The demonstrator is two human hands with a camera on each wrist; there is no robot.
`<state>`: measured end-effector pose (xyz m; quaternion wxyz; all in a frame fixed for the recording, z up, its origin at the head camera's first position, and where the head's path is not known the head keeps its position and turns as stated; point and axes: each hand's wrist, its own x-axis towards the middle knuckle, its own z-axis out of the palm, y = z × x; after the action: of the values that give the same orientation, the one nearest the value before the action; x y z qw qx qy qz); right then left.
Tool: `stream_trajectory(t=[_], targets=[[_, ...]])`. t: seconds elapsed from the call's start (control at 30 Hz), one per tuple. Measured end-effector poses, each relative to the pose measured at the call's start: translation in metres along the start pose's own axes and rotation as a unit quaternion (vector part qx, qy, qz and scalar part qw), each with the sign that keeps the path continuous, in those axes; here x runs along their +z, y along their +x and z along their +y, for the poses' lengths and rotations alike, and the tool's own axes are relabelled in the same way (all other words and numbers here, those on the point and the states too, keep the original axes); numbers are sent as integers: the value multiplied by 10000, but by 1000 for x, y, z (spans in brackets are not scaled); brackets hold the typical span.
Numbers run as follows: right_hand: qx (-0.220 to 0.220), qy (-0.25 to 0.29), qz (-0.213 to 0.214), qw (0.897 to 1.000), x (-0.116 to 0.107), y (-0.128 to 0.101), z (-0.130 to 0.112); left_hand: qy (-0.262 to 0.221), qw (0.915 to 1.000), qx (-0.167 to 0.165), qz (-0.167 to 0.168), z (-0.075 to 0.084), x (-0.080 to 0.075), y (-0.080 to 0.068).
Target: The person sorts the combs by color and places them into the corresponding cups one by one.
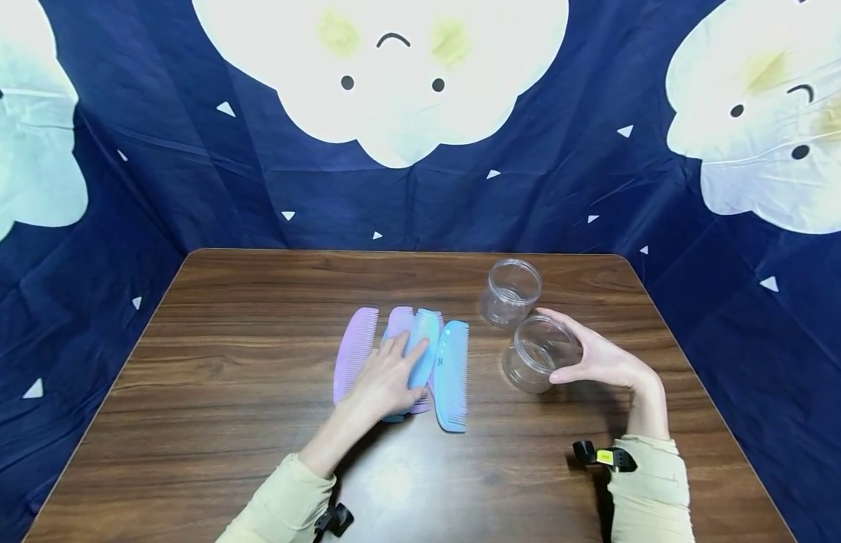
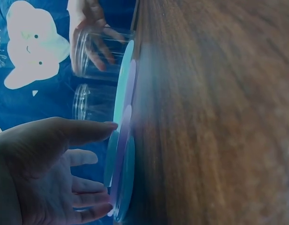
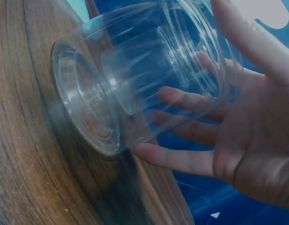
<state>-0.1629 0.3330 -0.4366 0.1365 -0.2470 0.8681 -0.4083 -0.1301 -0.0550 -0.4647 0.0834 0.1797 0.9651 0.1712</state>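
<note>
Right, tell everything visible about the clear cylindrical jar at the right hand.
The clear cylindrical jar looks like colourless plastic, with a ridged neck, open mouth and ringed base; no contents show. Roughly upright, it is on or just above the brown woodgrain table, close to another clear jar. The right hand grips its side.

The surface (image 1: pixel 223 415) is brown with dark, streaky wood grain, rounded far corners and a pale glare (image 1: pixel 391 483) toward the front. Purple combs (image 1: pixel 354 354) and blue combs (image 1: pixel 452 377) lie around its middle, several overlapping. To their right are a transparent jar (image 1: pixel 529 360) and, just beyond it, a second jar (image 1: pixel 511 290).
</note>
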Motion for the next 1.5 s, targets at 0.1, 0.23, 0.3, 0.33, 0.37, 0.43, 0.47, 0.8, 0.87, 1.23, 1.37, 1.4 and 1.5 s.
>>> stream_trajectory(t=[0.1,0.23,0.3,0.33,0.37,0.43,0.47,0.8,0.87,1.23,1.37,1.4,1.5], targets=[[-3,9,2,10000,1,0,0,141,9999,73,56,2,2,1],[-35,42,-19,10000,3,2,0,258,9995,127,161,4,3,3],[-27,62,-38,10000,4,3,0,311,9992,117,208,6,3,5],[-24,69,-45,10000,5,4,0,344,9990,120,258,6,3,5],[-24,87,-55,9999,5,4,0,367,9986,131,348,6,3,6],[-55,76,-56,9999,6,5,0,419,9978,148,494,8,4,7],[-55,80,-62,9999,7,6,0,433,9972,164,583,8,4,8],[14,142,-155,9998,11,15,-9,368,9971,-25,662,17,3,15],[-6,200,-191,9996,13,17,-10,383,9974,-47,601,19,1,16],[40,357,-170,9992,23,25,-12,91,9993,-237,260,17,-9,24],[153,431,-185,9988,24,27,-14,-25,9993,-302,211,13,-15,26],[168,436,-195,9987,24,28,-14,-21,9993,-302,197,11,-16,26],[166,395,-215,9989,24,30,-12,-56,9993,-333,145,8,-17,27]])
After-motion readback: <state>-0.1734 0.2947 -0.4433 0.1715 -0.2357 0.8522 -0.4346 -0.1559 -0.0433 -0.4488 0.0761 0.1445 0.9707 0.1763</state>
